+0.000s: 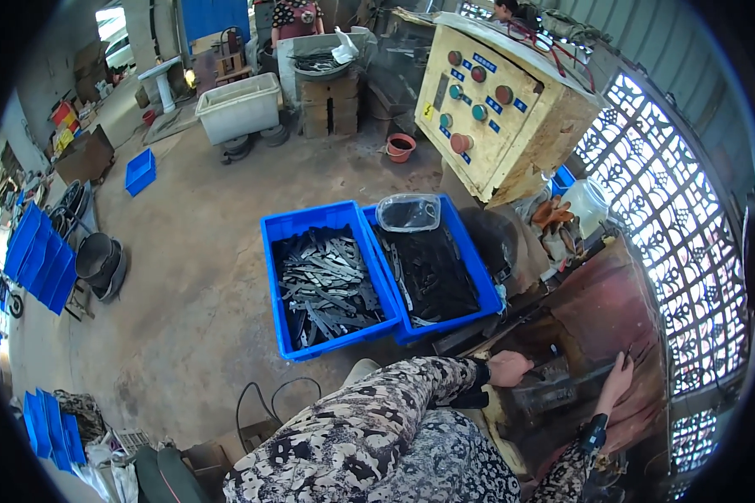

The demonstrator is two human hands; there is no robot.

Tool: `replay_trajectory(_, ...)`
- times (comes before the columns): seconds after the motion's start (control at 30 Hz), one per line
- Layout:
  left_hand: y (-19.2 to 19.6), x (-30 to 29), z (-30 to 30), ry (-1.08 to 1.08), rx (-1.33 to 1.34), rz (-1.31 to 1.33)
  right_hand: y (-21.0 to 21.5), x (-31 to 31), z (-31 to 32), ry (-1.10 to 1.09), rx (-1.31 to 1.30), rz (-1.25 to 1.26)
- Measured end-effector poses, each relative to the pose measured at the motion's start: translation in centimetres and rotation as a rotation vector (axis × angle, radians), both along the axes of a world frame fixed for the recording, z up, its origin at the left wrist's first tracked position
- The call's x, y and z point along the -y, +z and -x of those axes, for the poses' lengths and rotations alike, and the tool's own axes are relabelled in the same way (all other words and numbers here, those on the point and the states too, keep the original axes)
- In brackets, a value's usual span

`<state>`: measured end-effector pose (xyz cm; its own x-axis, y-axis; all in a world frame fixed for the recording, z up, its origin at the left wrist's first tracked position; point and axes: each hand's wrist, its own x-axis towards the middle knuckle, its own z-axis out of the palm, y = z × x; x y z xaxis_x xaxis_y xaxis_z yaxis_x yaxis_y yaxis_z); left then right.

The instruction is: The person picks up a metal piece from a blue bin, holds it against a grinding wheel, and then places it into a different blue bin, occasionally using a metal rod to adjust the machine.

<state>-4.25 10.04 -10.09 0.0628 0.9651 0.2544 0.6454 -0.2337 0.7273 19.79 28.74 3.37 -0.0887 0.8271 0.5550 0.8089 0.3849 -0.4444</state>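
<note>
My left hand [509,369] is closed in a loose fist at the left side of a dark metal work block [554,392]. A small dark tip shows beside its fingers, but I cannot make out what they hold. On the far side of the block, my right hand [617,384] pinches a thin dark piece [628,355] between thumb and fingers, over a reddish-brown sheet [608,293]. Left of my hands, a blue crate [278,289] holds many flat metal strips [327,281]. Beside it, a second blue crate [489,289] contains dark cloth, some strips and a clear plastic tub [408,213].
A yellowed control box [486,105] with coloured buttons stands ahead, near orange gloves [552,214] and a white jug [589,205]. A patterned metal grille [671,218] closes off the right. Farther back are a white tub [241,109], a red bucket [400,147] and a person [297,21].
</note>
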Motion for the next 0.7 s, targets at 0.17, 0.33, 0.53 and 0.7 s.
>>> replay_trajectory(0.17,-0.4,-0.5,0.0,0.016,-0.013,-0.030,0.5,-0.6,1.2,-0.030,0.195,0.042)
replay_trajectory(0.33,-0.2,-0.5,0.0,0.013,-0.041,-0.025,1.2,0.0,2.3,-0.127,0.332,0.072)
replay_trajectory(0.53,-0.7,-0.6,0.1,0.001,-0.095,-0.058,1.3,0.0,3.1,-0.182,0.392,0.112)
replay_trajectory(0.7,-0.8,0.1,-0.4,-0.019,-0.071,-0.029,1.2,0.9,2.4,-0.208,0.396,0.105)
